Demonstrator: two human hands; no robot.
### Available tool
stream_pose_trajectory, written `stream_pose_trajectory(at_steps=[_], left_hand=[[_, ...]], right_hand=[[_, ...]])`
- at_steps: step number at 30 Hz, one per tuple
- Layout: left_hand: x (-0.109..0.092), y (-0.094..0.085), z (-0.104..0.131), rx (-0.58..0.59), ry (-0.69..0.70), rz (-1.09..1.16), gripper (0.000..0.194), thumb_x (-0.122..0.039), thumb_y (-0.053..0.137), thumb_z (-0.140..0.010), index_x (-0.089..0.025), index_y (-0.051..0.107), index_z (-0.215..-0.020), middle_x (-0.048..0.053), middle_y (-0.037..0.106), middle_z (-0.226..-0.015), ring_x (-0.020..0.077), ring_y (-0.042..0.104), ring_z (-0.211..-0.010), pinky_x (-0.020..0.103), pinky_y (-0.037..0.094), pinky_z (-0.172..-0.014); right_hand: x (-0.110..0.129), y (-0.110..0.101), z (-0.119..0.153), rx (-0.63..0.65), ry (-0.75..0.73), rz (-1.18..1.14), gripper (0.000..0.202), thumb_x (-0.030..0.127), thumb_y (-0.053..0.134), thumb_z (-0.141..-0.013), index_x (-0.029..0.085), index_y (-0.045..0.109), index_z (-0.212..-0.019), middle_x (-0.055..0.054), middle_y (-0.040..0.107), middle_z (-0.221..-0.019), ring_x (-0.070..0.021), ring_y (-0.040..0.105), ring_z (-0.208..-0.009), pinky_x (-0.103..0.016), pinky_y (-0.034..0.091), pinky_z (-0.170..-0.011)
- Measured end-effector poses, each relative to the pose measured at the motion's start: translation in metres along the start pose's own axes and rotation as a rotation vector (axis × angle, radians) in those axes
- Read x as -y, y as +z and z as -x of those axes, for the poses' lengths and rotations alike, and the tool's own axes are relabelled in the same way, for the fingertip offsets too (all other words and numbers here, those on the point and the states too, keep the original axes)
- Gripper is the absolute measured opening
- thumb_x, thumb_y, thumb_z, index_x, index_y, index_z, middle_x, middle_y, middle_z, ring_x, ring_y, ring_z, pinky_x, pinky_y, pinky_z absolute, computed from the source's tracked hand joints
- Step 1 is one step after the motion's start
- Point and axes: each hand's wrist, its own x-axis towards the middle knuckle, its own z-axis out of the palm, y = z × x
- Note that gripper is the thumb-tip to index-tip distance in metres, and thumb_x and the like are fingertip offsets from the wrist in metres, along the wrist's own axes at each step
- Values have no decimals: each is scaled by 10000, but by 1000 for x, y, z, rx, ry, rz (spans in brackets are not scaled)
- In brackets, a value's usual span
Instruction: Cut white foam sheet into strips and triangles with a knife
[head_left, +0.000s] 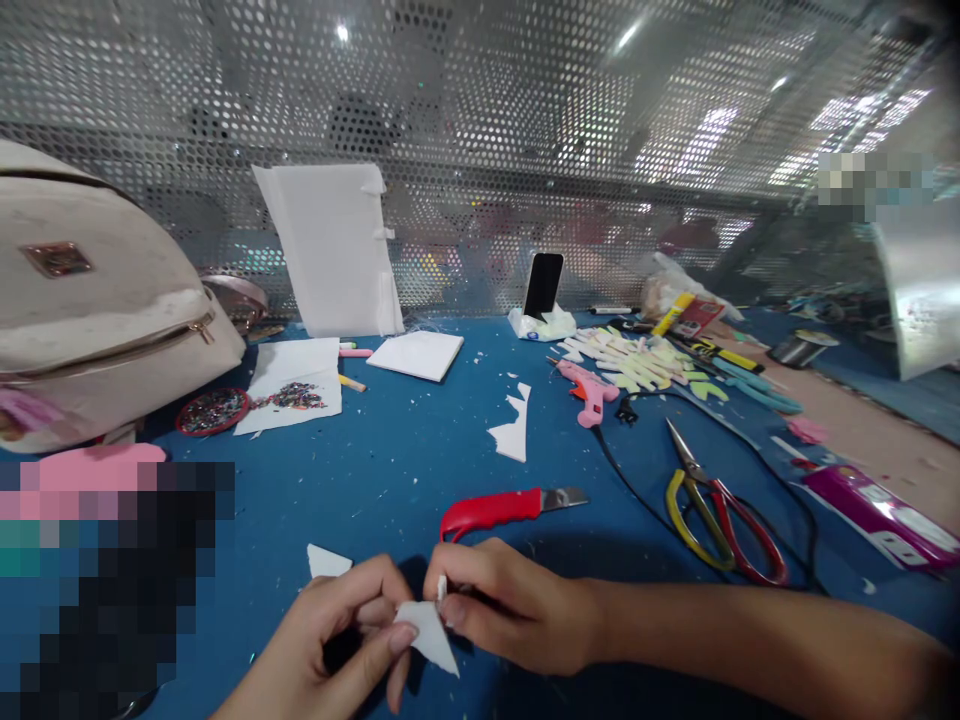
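A small white foam piece point(429, 632) with a pointed lower corner is pinched between the thumb and fingers of my left hand point(352, 635). Beside its right edge, my right hand point(517, 605) is closed, with a tiny white scrap point(442, 588) between thumb and index finger. Another white offcut point(327, 562) lies just behind my left hand. A red-handled knife point(491, 512) rests on the blue table beyond my right hand, its blade pointing right. Farther back lies a jagged white cutout point(514, 425).
Scissors point(697, 500), a pink glue gun point(591, 392) with a black cord and a purple power strip point(877, 510) lie right. Pale strips point(637, 355) and a phone point(544, 285) are behind. A backpack point(97, 300), white sheet point(292, 375) and beads point(212, 411) occupy the left.
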Motion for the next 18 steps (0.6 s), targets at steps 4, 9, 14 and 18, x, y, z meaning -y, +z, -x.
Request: stream_pose_trajectory(at_steps=[4,9,14,18], left_hand=[[8,-1,-3,34,125,-79,350,-473,502,-1058,-208,547,-834,-8,671,-569,88,480,-475,185,333,-522],[21,-3,-5,71,254,-153,249,-350,472,-1079,-224,515,-868,-22,680,-592,93,521,-494,186,336,-532],[19,-3,-3,49,297,-232,227,-310,489,-1069,-230,546,-864,-22,689,-608,96,551,-504,178,343,-523],[14,-1,-2,13,366,-325,225,-280,504,-1054,-226,578,-848,-16,672,-602,104,571,-504,179,358,-516]], right_hand=[[-7,4,0,-5,0,13,63,160,513,-873,198,508,-824,75,406,-618,-77,357,-513,-200,282,-493],[-13,10,-3,-87,-26,13,105,113,518,-737,201,481,-695,58,429,-631,-82,378,-556,-205,297,-509],[-15,12,-4,-123,-101,-22,103,98,504,-687,200,494,-673,62,441,-613,-72,376,-526,-192,291,-485],[-17,14,-2,-104,-63,21,121,102,520,-659,212,471,-673,67,431,-597,-74,384,-513,-189,315,-488]])
